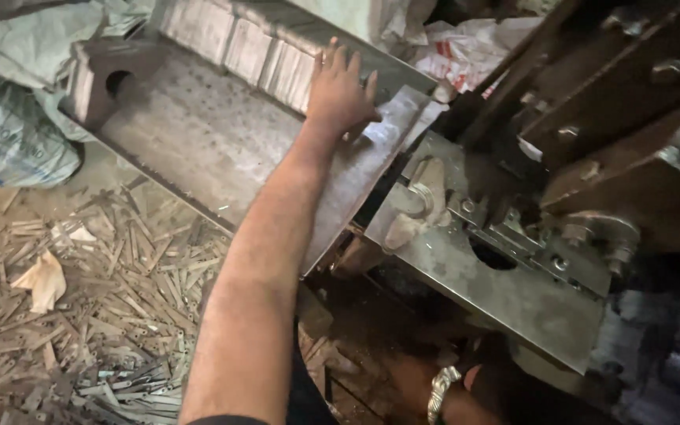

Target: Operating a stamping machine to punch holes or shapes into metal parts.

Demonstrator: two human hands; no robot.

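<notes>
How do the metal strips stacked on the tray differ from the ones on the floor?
The stacked strips stand in neat, tight rows along the tray, by the left hand. The floor strips lie loose, scattered every way, mixed with paper scraps. Both look like thin, flat, grey metal pieces.

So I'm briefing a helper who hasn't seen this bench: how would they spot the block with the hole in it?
Start at the long grey metal tray running diagonally from the upper left, where the left hand rests. Follow it to its far upper-left end: the thick grey metal block sits there. Alone among the thin flat strips, it has a round hole.
</notes>
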